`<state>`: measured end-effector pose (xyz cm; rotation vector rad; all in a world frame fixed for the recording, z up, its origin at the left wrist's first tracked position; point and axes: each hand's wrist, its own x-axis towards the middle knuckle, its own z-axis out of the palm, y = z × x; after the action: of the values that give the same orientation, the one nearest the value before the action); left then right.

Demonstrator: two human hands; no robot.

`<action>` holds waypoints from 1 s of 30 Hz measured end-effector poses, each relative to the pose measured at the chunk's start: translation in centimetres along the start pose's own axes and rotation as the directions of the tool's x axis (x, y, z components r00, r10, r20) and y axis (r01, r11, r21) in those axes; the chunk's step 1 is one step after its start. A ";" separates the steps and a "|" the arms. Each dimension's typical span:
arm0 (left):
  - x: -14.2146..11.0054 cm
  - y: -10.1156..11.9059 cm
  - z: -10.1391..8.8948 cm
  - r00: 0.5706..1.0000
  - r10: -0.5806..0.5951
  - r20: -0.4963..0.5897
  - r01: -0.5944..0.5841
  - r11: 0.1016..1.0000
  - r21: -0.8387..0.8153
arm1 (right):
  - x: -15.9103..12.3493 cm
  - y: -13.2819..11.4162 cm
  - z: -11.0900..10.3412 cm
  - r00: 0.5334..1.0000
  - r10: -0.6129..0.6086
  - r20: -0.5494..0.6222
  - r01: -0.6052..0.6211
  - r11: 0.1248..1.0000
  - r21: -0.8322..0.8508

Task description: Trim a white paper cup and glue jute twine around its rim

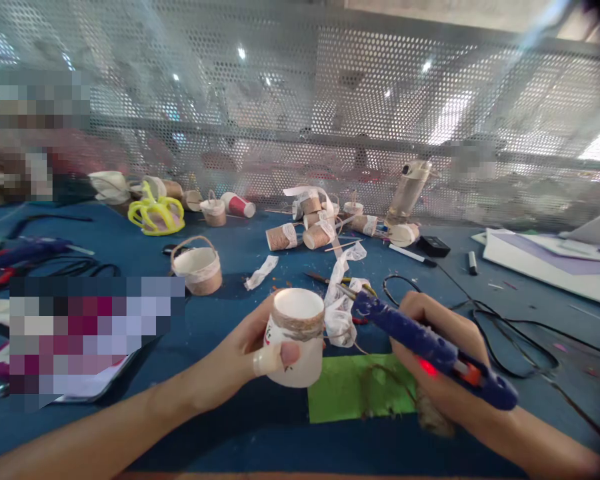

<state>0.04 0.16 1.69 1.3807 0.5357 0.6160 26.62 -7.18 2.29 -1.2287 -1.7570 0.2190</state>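
Wrapped round a white paper cup (300, 363), my left hand (260, 343) keeps it upright with its mouth facing up; a bandage circles the thumb. Brown twine (300, 327) is wound around the cup below its rim, and a loose strand trails off to the right. My right hand (443, 333) grips a blue hot glue gun (405, 327) with a red light glowing on its side. Its nozzle points left toward the cup, apart from it. Below lies a green sheet (345, 393) with a twine strand across it. White lace ribbon (340, 320) lies just behind the cup.
A twine-wrapped basket cup (200, 267) stands at left, near a yellow crown-like piece (157, 212). Several wrapped cups (317, 230) are piled at the back before a perforated metal screen (280, 100). Black cables (510, 333) run at right, beside white sheets (545, 267).
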 end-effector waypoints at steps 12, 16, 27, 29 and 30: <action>0.6 -0.1 1.5 0.999 -0.050 -0.016 0.051 0.998 0.028 | 0.5 -0.8 1.1 0.989 0.119 0.088 -0.134 0.972 0.195; 0.7 -0.5 1.6 0.999 -0.030 0.010 0.030 0.999 0.028 | 0.1 -0.8 1.5 0.989 0.071 0.126 -0.104 0.954 0.283; 0.9 0.1 1.9 0.997 -0.071 -0.024 0.073 0.995 0.071 | 0.1 -0.7 1.8 0.994 0.104 0.021 -0.105 0.992 0.071; 0.9 0.1 2.0 0.997 -0.076 -0.027 0.078 0.994 0.074 | 0.0 -0.6 1.7 0.996 0.085 0.020 -0.085 0.996 0.018; 0.9 0.1 2.0 0.997 -0.078 -0.028 0.080 0.994 0.073 | -0.1 -0.6 1.7 0.997 0.082 0.017 -0.082 0.997 0.002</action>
<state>2.00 -0.68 2.01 1.4165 0.6357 0.5548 24.91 -6.96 1.66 -1.3015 -1.7216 0.2800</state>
